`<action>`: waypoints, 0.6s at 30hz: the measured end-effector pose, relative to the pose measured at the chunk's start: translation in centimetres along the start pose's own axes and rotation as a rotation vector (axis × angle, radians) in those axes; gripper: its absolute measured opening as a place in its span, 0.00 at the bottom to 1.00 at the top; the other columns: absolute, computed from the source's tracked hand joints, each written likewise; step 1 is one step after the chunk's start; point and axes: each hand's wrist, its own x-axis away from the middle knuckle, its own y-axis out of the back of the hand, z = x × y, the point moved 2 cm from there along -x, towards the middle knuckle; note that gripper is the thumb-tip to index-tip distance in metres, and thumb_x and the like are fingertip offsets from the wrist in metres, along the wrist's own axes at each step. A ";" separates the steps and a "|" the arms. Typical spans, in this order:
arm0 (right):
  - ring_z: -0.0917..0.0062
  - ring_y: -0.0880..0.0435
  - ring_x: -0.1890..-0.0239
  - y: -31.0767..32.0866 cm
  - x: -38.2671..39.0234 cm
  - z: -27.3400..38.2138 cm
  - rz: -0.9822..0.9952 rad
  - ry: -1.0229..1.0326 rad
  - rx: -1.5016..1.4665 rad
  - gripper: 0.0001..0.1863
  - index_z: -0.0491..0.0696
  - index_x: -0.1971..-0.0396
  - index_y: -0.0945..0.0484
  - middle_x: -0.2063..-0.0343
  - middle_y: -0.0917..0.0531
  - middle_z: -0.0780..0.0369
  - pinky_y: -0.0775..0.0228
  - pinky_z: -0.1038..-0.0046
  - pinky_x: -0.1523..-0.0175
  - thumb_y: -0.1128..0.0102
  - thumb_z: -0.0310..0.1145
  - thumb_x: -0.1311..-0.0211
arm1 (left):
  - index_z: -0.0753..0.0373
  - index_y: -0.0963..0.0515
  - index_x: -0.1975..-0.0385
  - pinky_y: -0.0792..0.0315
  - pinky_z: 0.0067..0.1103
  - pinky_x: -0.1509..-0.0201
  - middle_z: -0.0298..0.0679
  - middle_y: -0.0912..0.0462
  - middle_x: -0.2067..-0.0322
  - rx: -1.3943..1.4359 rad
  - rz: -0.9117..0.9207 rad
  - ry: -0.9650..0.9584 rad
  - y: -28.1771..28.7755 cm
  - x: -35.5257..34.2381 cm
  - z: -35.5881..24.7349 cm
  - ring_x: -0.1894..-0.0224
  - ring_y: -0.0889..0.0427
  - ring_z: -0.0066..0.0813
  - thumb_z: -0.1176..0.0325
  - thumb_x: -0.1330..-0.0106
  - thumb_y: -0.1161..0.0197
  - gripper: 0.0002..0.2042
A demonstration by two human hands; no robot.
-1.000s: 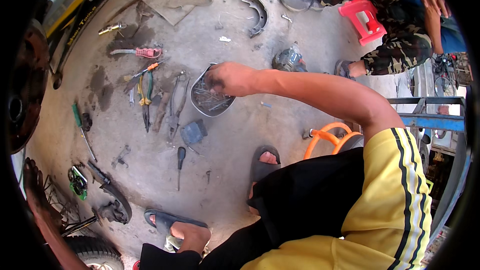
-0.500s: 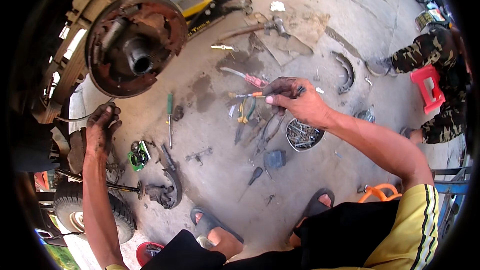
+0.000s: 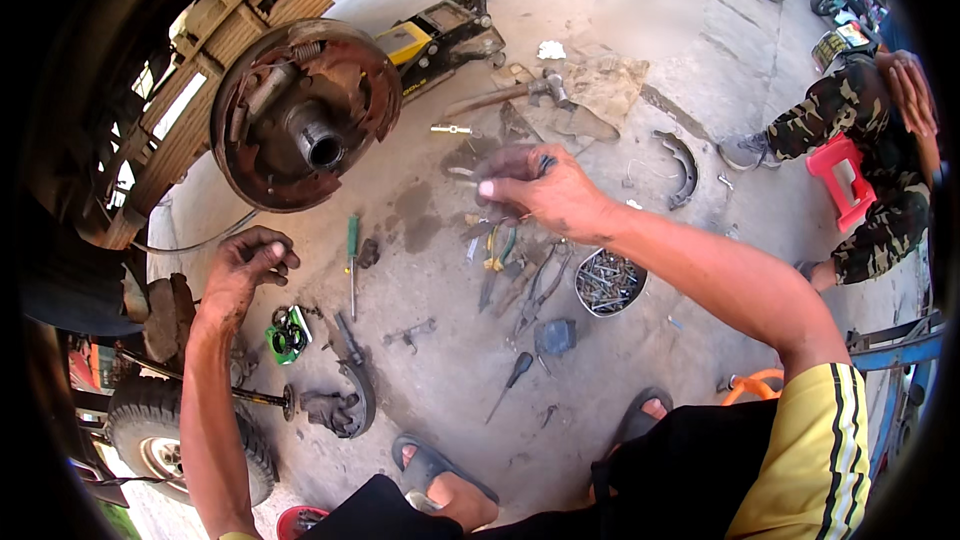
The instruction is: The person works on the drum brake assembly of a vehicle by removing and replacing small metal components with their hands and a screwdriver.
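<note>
My right hand is held above the floor in the middle, thumb and fingers pinched together. A small dark piece shows in its curled fingers; I cannot make out its kind. Left of it stands a rusty drum brake assembly with brake shoes, a spring and a hollow greasy hub. Below this brake, my left hand is raised with curled fingers, close to a thin hose. Whether it holds anything is hidden. Both hands are blackened with grease. Beneath the right hand lie pliers and other hand tools.
On the floor lie a green-handled screwdriver, a hammer, a curved brake shoe and a bowl of bolts. A yellow-and-black floor jack stands behind the brake. A person in camouflage trousers sits at right by a red stool.
My right hand has moved left across the tools, nearer the brake. My left hand has shifted slightly right. The whole view has turned a little, and the other person's hands now show.
</note>
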 end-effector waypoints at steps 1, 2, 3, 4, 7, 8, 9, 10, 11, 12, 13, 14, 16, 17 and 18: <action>0.80 0.19 0.73 0.2 -0.1 -1.1 0.049 -0.039 0.047 0.08 0.42 0.61 0.18 0.73 0.17 0.63 0.25 0.78 0.66 0.35 0.29 0.37 | 0.65 0.20 0.61 0.25 0.21 0.63 0.38 0.16 0.69 -0.039 0.038 0.017 -0.1 0.4 0.0 0.67 0.19 0.23 0.65 0.34 0.35 0.10; 0.81 0.19 0.72 0.6 0.2 -2.4 0.092 -0.080 0.199 0.09 0.42 0.61 0.17 0.73 0.16 0.64 0.25 0.77 0.65 0.33 0.30 0.38 | 0.65 0.20 0.61 0.25 0.21 0.63 0.38 0.15 0.69 -0.076 0.075 0.037 -0.2 0.7 0.1 0.67 0.19 0.23 0.65 0.33 0.35 0.10; 0.81 0.19 0.70 1.7 0.7 -3.2 0.125 -0.107 0.363 0.10 0.43 0.61 0.17 0.72 0.16 0.65 0.26 0.76 0.63 0.32 0.32 0.39 | 0.66 0.20 0.61 0.25 0.21 0.63 0.38 0.15 0.69 -0.112 0.114 0.038 -0.2 0.7 -0.2 0.66 0.19 0.23 0.65 0.33 0.35 0.10; 0.82 0.19 0.69 2.7 1.2 -3.7 0.158 -0.128 0.524 0.11 0.43 0.61 0.16 0.72 0.15 0.66 0.26 0.76 0.61 0.31 0.33 0.40 | 0.66 0.20 0.62 0.26 0.21 0.65 0.38 0.15 0.69 -0.176 0.075 0.012 0.2 0.4 0.0 0.68 0.19 0.23 0.64 0.33 0.35 0.10; 0.76 0.17 0.66 4.9 3.7 -5.2 0.269 -0.233 0.762 0.14 0.43 0.62 0.15 0.70 0.14 0.61 0.24 0.71 0.58 0.29 0.35 0.44 | 0.65 0.20 0.61 0.26 0.21 0.65 0.37 0.15 0.70 -0.139 -0.082 0.006 2.1 -0.8 1.1 0.69 0.21 0.22 0.64 0.32 0.36 0.10; 0.74 0.15 0.65 5.7 4.3 -6.4 0.286 -0.185 0.848 0.14 0.42 0.62 0.15 0.69 0.13 0.58 0.23 0.70 0.57 0.29 0.34 0.46 | 0.65 0.21 0.57 0.25 0.20 0.65 0.38 0.15 0.66 -0.121 -0.135 0.010 3.2 -1.3 1.8 0.70 0.22 0.22 0.65 0.31 0.38 0.11; 0.72 0.15 0.64 6.3 5.1 -7.1 0.303 -0.218 0.875 0.15 0.43 0.62 0.15 0.69 0.13 0.57 0.23 0.69 0.56 0.29 0.34 0.48 | 0.65 0.21 0.55 0.25 0.20 0.64 0.39 0.15 0.64 -0.069 -0.205 -0.006 3.6 -1.6 2.1 0.69 0.22 0.22 0.65 0.30 0.39 0.11; 0.69 0.14 0.64 6.7 5.7 -7.8 0.325 -0.246 0.897 0.16 0.43 0.61 0.15 0.68 0.13 0.56 0.23 0.68 0.56 0.29 0.34 0.49 | 0.65 0.22 0.54 0.24 0.20 0.64 0.39 0.16 0.62 -0.022 -0.278 -0.018 4.1 -1.5 2.2 0.69 0.22 0.22 0.65 0.30 0.39 0.12; 0.67 0.14 0.63 7.1 6.2 -8.4 0.341 -0.274 0.917 0.16 0.43 0.61 0.15 0.67 0.13 0.55 0.22 0.67 0.55 0.28 0.34 0.50 | 0.65 0.23 0.52 0.24 0.20 0.63 0.40 0.16 0.60 0.023 -0.348 -0.035 4.4 -1.6 2.2 0.69 0.23 0.22 0.65 0.30 0.40 0.13; 0.65 0.14 0.62 8.0 7.0 -8.8 0.336 -0.274 1.000 0.16 0.43 0.62 0.15 0.67 0.13 0.54 0.22 0.66 0.55 0.29 0.34 0.51 | 0.65 0.26 0.45 0.22 0.22 0.61 0.40 0.18 0.54 0.092 -0.313 -0.073 4.5 -2.3 2.5 0.64 0.20 0.27 0.66 0.29 0.41 0.16; 0.63 0.14 0.62 9.1 8.0 -9.2 0.323 -0.275 1.080 0.16 0.43 0.63 0.15 0.67 0.13 0.53 0.22 0.65 0.54 0.30 0.34 0.52 | 0.65 0.27 0.44 0.22 0.24 0.58 0.40 0.19 0.53 0.158 -0.355 -0.082 4.7 -3.0 2.4 0.61 0.19 0.29 0.65 0.29 0.41 0.18; 0.60 0.14 0.61 10.1 8.9 -9.5 0.302 -0.279 1.159 0.15 0.43 0.64 0.15 0.67 0.13 0.52 0.22 0.64 0.54 0.30 0.34 0.53 | 0.65 0.29 0.42 0.21 0.26 0.56 0.40 0.19 0.53 0.222 -0.390 -0.095 4.6 -3.8 1.9 0.58 0.19 0.31 0.64 0.29 0.41 0.19; 0.60 0.15 0.63 12.2 9.6 -10.8 0.295 -0.364 1.341 0.14 0.45 0.65 0.15 0.68 0.14 0.51 0.23 0.61 0.55 0.33 0.33 0.54 | 0.64 0.31 0.39 0.23 0.30 0.49 0.40 0.20 0.51 0.323 -0.354 -0.108 3.8 -6.2 2.5 0.50 0.20 0.36 0.62 0.29 0.41 0.22; 0.57 0.15 0.65 11.6 8.3 -11.0 0.297 -0.391 1.334 0.12 0.45 0.67 0.15 0.69 0.14 0.50 0.22 0.59 0.58 0.35 0.33 0.53 | 0.64 0.33 0.37 0.24 0.32 0.44 0.41 0.20 0.50 0.332 -0.322 -0.099 6.4 -5.8 3.6 0.45 0.21 0.39 0.60 0.29 0.42 0.24; 0.56 0.15 0.65 12.0 8.3 -11.2 0.308 -0.414 1.394 0.12 0.44 0.68 0.16 0.70 0.14 0.50 0.22 0.58 0.59 0.37 0.32 0.53 | 0.63 0.31 0.38 0.28 0.33 0.39 0.41 0.21 0.49 0.377 -0.338 -0.076 7.2 -6.8 6.2 0.43 0.23 0.38 0.58 0.29 0.42 0.24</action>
